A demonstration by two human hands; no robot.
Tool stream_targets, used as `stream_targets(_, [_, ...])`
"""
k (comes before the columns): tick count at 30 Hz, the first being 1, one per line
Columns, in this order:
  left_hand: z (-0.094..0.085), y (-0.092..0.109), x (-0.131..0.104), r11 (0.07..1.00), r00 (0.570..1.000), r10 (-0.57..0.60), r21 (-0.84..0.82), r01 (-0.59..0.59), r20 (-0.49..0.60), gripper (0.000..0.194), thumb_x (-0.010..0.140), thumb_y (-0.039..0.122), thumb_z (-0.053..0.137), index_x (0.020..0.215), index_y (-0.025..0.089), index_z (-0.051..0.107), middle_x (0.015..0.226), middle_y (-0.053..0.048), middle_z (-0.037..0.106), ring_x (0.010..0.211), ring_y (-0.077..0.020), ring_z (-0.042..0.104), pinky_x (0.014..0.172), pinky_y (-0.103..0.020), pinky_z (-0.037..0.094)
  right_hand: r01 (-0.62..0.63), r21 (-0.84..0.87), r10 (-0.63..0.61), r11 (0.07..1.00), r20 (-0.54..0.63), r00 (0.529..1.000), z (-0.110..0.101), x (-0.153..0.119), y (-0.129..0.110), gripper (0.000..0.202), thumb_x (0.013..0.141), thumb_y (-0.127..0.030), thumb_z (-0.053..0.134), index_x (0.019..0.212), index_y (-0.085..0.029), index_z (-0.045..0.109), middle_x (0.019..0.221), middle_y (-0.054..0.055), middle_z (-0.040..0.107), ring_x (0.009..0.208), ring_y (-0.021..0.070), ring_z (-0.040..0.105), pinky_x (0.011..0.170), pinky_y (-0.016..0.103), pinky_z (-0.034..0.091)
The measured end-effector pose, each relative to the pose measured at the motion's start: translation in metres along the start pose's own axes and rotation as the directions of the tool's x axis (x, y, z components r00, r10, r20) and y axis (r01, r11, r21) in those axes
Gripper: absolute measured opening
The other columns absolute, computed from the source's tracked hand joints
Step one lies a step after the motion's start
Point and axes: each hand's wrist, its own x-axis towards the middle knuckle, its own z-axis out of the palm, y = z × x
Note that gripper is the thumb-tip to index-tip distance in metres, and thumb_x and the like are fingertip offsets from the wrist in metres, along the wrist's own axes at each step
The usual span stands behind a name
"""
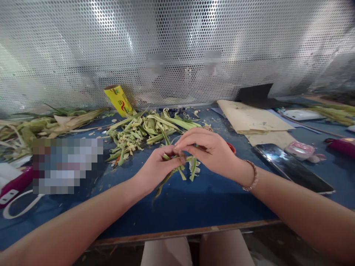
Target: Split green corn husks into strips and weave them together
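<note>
My left hand (pixel 156 166) and my right hand (pixel 206 149) meet over the blue table, fingertips touching. Between them is a small bunch of green leaf strips (pixel 180 173), with ends hanging below the fingers. My left thumb and fingers pinch the bunch. The fingertips of my right hand press together at the same spot, partly hiding what they grip. Just behind my hands lies a heap of cut and curled green leaf pieces (pixel 149 129). Part of a red round object (pixel 232 148) shows behind my right hand.
A yellow tube (pixel 119 100) leans by the perforated metal screen (pixel 177 44). Dry husks (pixel 55 123) lie at left near a blurred-out object (pixel 68 166). At right are brown paper (pixel 255 116), a black phone (pixel 294 168), a pink case (pixel 300 150) and a magenta tool (pixel 341 146).
</note>
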Motion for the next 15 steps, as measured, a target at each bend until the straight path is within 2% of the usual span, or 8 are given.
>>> stream_targets(3, [-0.0024,-0.0024,0.0013,0.999,0.997,0.021,0.044,-0.018,-0.076,0.008,0.067,0.022,0.060,0.061,0.016,0.056,0.060,0.003,0.049,0.059,-0.0092,0.044,0.056,-0.022,0.034,0.023,0.022,-0.023,1.000,0.018,1.000,0.0003,-0.0004,0.0006,0.017,0.082,-0.015,0.047,0.080,-0.024,0.062,0.085,0.002,0.061,0.082,0.0131,0.056,0.074,0.030,0.047])
stream_targets(6, [-0.0041,-0.0033,0.0020,0.998,0.994,0.030,0.056,-0.024,-0.107,0.011,0.065,0.022,0.062,0.059,0.016,0.055,0.058,0.004,0.047,0.056,-0.0083,0.042,0.054,-0.021,0.032,0.022,0.031,-0.023,0.999,0.022,1.000,0.0008,-0.0013,0.0018,0.017,0.081,-0.015,0.048,0.080,-0.024,0.062,0.084,0.002,0.060,0.082,0.0129,0.056,0.072,0.029,0.047])
stream_targets(11, [-0.0041,-0.0007,0.0016,0.996,0.997,-0.021,-0.091,0.013,-0.078,0.013,0.062,0.026,0.067,0.064,0.015,0.059,0.058,0.003,0.051,0.055,-0.0072,0.044,0.052,-0.021,0.033,-0.010,0.070,0.012,0.997,-0.015,1.000,0.0001,-0.0017,0.0031,0.013,0.078,-0.014,0.052,0.079,-0.022,0.061,0.082,0.002,0.057,0.080,0.0124,0.055,0.070,0.028,0.046])
stream_targets(15, [-0.0046,0.0009,0.0026,0.981,0.994,-0.053,-0.190,0.034,-0.093,0.015,0.058,0.022,0.070,0.066,0.015,0.059,0.060,0.002,0.054,0.055,-0.0067,0.047,0.050,-0.020,0.034,-0.127,0.124,0.132,0.984,-0.039,0.990,-0.0022,-0.0007,0.0078,0.011,0.076,-0.013,0.052,0.076,-0.020,0.060,0.083,0.003,0.055,0.075,0.0122,0.053,0.062,0.026,0.045])
